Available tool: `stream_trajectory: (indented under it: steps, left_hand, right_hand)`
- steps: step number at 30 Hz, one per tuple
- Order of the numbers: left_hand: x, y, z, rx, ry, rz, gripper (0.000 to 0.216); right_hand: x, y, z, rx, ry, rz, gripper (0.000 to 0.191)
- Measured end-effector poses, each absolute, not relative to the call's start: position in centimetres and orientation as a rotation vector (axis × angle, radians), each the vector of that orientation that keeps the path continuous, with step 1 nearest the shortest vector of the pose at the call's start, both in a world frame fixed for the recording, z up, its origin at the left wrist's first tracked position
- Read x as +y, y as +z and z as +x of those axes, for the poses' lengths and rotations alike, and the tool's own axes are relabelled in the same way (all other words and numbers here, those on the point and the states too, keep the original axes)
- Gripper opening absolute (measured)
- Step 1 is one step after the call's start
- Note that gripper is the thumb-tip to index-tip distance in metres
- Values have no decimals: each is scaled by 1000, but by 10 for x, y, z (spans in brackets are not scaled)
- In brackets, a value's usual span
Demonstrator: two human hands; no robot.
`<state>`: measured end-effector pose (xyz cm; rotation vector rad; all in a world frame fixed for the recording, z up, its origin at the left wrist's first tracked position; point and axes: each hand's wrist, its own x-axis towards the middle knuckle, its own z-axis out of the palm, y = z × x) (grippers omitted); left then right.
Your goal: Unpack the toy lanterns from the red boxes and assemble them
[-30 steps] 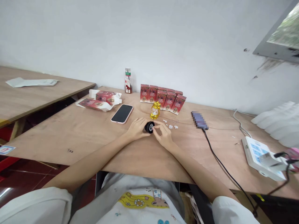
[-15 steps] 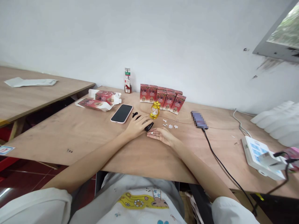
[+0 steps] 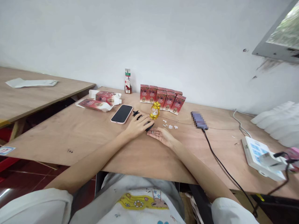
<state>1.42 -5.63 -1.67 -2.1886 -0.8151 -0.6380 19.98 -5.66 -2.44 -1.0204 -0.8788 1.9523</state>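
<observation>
Under the fingers of my left hand (image 3: 138, 127) is a small glossy black piece (image 3: 149, 126), gripped at the side nearest my right hand. A black star-shaped piece (image 3: 135, 113) lies just beyond the left fingertips. My right hand (image 3: 163, 136) rests palm up on the table, fingers close to the black piece, with a small round silver piece (image 3: 152, 132) at its fingers. Just past both hands stands a gold mini lantern (image 3: 154, 110) with a clear middle. Small white tabs (image 3: 170, 127) and several tiny round pieces lie to its right.
Several red printed boxes (image 3: 165, 100) stand behind the lantern. A phone (image 3: 121, 114) and opened red boxes (image 3: 94, 104) lie to the left, with a bottle (image 3: 127, 81) by the wall. Rightward are a blurred-out phone (image 3: 199, 120) on a black cable and a power strip (image 3: 260, 157).
My left fingers have shifted slightly over the black piece and cover more of it. More of the star-shaped piece shows. The right hand has hardly moved.
</observation>
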Motion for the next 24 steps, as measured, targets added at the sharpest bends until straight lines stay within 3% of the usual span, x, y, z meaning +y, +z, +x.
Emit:
stream_trajectory:
  steps: [7,13,16,24]
  left_hand:
    - [-56,-12,4,-1080,-683,-2054,34]
    - [-54,-29,14,-1260,-587,-2123,34]
    - [-54,-35,19,-1260,-489,-2125,36]
    - [-58,-31,22,-1256,-436,-2195,37]
  right_hand:
    - [-46,-40,203,-1249,1409,-1083,14]
    - [-60,-47,197,-2240,508,-1079,36]
    - [-69,-45,195,-2435,378,-995,41]
    - [-73,-36,194,-2568,351,-797,32]
